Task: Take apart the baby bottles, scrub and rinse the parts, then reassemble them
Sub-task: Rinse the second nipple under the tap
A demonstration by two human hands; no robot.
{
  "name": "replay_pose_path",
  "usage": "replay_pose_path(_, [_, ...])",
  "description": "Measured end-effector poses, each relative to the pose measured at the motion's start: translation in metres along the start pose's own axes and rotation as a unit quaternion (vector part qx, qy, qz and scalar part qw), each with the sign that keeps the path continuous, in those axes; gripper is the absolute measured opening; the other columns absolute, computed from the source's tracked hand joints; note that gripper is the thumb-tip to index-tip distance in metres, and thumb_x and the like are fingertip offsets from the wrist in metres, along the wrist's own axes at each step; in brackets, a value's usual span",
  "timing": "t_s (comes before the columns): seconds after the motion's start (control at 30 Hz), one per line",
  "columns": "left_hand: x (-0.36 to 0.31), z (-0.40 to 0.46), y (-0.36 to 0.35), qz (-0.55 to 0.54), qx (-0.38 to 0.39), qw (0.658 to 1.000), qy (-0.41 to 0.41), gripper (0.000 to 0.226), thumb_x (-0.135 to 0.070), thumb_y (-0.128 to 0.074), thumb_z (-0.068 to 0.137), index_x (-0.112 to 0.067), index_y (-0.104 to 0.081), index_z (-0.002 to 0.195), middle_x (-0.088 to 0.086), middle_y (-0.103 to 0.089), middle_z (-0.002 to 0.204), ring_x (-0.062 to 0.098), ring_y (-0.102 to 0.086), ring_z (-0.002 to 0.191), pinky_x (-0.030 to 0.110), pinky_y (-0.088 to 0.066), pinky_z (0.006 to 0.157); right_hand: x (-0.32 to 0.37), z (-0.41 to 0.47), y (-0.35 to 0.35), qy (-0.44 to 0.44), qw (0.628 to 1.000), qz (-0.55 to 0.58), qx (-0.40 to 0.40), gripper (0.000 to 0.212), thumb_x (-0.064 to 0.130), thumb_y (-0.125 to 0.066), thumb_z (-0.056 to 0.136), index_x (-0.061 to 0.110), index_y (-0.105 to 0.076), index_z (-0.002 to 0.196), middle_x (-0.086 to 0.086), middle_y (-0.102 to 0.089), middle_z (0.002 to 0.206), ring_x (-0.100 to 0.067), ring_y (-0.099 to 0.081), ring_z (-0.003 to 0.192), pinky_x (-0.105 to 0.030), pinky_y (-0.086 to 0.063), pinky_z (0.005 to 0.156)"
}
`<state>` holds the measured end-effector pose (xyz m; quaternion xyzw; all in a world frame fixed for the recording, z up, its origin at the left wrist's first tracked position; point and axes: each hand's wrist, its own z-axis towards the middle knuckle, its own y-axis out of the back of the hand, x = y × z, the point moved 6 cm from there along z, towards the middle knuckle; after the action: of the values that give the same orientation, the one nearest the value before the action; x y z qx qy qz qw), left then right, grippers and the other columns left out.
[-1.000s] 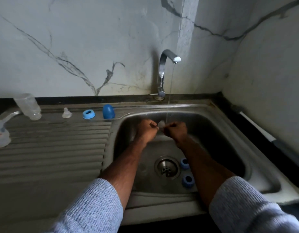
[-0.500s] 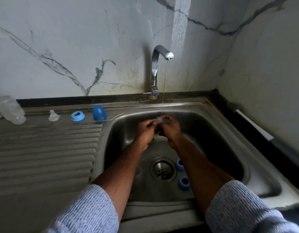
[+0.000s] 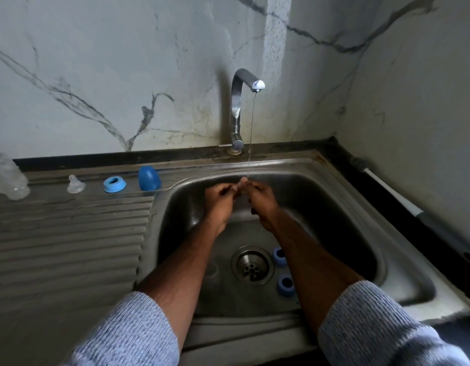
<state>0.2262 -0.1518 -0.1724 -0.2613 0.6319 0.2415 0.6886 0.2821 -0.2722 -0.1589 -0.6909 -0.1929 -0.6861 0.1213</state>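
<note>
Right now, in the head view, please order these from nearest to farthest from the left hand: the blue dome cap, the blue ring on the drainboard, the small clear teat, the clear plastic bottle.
From the left hand:
1. Blue dome cap, drainboard's sink edge.
2. Blue ring, further left.
3. Small clear teat, further left again.
4. Clear plastic bottle, far left edge.

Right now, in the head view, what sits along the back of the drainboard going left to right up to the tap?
Clear bottle → clear teat → blue ring → blue cap → tap.
</note>
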Motion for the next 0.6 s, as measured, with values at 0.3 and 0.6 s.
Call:
replay_pose_path(0.3, [0.0,0.003,0.001,0.169,0.017,0.982,-0.082,0.013,-0.016,-0.066,0.095,-0.01,-0.076,0.092,0.003,-0.074,0.082,0.013,-0.069,0.075,0.028,-0.054,0.068,0.0,0.003,-0.004,0.024,0.995,-0.093,0.011,0.036,0.031,-0.05,0.105,0.002,-0.071,0.109,-0.007,-0.07,0.092,-0.003,-0.059,0.069,-0.007,-0.039,0.047])
replay_pose_path(0.6, [0.004,-0.001,-0.008,0.05,0.046,0.997,0.04,0.014,-0.014,-0.062,0.096,-0.007,-0.074,0.095,0.01,-0.074,0.08,0.02,-0.067,0.071,0.033,-0.055,0.065,-0.001,0.004,-0.005,-0.007,0.997,-0.068,0.025,0.035,0.043,-0.049,0.103,0.015,-0.068,0.111,-0.011,-0.071,0.102,-0.021,-0.064,0.087,-0.032,-0.046,0.064])
